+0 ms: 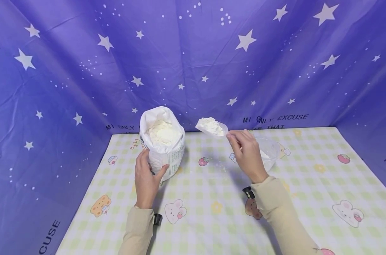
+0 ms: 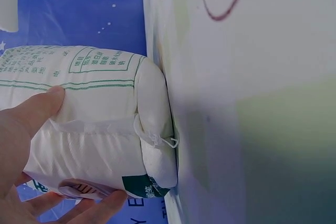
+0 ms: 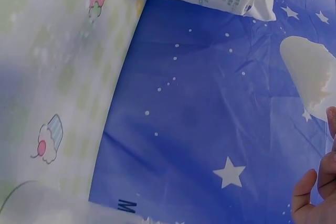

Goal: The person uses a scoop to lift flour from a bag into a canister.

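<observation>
An open-topped white bag [image 1: 177, 156] full of pale powder [image 1: 162, 132] stands toward the back left of the table. My left hand [image 1: 147, 179] holds its near side, thumb on one face and fingers around the other; the left wrist view shows green print on the bag [image 2: 100, 98]. In my right hand [image 1: 248, 154] is a clear scoop [image 1: 223, 129] heaped with white powder, raised above the table between bag and bowl. The right wrist view catches part of the scoop [image 3: 302, 61] and a few fingers [image 3: 328, 177]. Behind the right hand sits a clear bowl [image 1: 270, 150], partly hidden, with some white powder inside.
A checked cloth with cartoon prints covers the table [image 1: 205, 180]. Specks of spilled powder [image 1: 223, 166] lie between bag and bowl. A blue star-patterned curtain [image 1: 193, 63] rises directly behind the table and along both sides.
</observation>
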`<state>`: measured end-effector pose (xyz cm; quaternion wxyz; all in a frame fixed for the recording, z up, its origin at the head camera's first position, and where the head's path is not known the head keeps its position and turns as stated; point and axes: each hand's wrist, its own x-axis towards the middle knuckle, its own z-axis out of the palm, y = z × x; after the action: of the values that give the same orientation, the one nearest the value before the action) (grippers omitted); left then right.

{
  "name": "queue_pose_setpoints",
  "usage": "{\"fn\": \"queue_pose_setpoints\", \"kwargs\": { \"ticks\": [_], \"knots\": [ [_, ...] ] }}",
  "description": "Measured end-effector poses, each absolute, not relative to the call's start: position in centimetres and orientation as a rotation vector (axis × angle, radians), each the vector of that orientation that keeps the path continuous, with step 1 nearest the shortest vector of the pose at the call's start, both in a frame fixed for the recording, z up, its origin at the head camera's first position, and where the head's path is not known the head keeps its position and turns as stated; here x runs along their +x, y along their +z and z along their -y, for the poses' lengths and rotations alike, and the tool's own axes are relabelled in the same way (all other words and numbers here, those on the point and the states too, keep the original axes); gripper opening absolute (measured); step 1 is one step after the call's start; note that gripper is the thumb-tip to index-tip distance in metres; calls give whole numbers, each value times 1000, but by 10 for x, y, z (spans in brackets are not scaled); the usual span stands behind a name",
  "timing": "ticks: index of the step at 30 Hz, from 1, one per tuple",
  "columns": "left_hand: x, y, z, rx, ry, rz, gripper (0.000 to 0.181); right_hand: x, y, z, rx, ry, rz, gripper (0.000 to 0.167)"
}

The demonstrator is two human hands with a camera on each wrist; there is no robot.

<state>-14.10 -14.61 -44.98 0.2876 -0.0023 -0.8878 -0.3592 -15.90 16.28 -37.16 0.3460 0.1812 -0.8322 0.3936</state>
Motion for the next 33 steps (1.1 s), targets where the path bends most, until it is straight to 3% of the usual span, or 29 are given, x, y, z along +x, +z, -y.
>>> {"fn": "queue_pose_setpoints", "kwargs": {
  "ticks": [33],
  "knots": [
    [-142, -450, 147, -12, -957, 2376, 85, -148, -381, -202, 331, 1012, 2086, 15]
  ]
}}
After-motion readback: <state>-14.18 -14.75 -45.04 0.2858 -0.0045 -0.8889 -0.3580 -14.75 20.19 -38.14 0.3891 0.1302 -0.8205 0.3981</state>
